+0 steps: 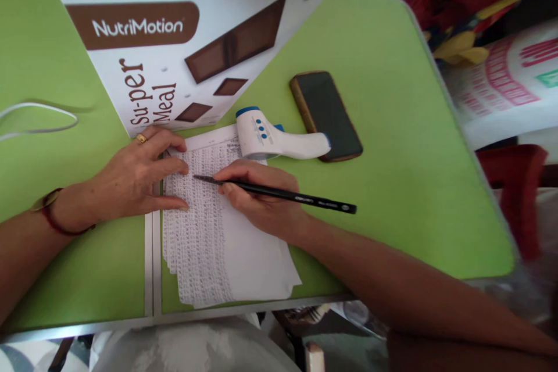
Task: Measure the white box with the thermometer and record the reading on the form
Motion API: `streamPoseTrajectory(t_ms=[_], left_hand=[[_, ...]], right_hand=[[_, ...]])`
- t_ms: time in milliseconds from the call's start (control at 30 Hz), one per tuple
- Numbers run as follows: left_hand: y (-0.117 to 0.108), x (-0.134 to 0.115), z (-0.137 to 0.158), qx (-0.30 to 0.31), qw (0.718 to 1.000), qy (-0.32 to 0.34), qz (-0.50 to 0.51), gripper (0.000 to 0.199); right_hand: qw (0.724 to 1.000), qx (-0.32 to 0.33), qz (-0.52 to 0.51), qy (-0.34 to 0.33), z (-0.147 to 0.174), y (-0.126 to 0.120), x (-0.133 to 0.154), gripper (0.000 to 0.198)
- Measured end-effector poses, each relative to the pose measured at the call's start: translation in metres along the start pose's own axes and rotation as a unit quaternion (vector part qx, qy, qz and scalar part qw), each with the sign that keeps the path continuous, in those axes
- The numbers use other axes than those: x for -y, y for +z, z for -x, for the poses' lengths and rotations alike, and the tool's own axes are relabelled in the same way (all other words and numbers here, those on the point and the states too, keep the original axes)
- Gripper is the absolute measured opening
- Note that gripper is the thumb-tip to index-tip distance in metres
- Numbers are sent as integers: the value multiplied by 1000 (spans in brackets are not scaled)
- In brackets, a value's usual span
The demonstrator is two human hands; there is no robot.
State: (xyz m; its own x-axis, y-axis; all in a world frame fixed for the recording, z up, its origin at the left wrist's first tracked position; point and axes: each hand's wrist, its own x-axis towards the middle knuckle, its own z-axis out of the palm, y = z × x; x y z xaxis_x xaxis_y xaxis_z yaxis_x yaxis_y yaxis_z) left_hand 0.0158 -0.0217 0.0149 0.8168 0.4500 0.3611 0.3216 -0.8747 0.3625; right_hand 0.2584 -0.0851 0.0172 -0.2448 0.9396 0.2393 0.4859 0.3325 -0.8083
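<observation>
Several sheets of white paper (257, 261) lie stacked on the green table, their left part filled with columns of small handwriting. My right hand (261, 195) grips a slim black pen (300, 197), whose tip points left over the written columns. Whether the tip touches the paper I cannot tell. My left hand (143, 174) rests at the left edge of the sheets, fingers spread and fingertips on the paper. Across the top of the stack lies a white and blue infrared thermometer (257, 133); its handle reaches over the corner of a dark smartphone (326, 113).
A large white box (183, 70) marked NutriMotion stands behind the papers. A white cable (39, 106) lies at the left. The green table (414, 186) has a metal seam under the left hand. Beyond its right edge are a printed white sack (501, 81) and a red chair (518, 197).
</observation>
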Motion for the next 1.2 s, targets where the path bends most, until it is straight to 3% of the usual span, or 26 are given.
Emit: streamPoseTrajectory(t_ms=[1200], left_hand=[[1,1,0,-16,1000,22,-1,44]], right_hand=[[999,-27,1,23,2,0,-2,14]])
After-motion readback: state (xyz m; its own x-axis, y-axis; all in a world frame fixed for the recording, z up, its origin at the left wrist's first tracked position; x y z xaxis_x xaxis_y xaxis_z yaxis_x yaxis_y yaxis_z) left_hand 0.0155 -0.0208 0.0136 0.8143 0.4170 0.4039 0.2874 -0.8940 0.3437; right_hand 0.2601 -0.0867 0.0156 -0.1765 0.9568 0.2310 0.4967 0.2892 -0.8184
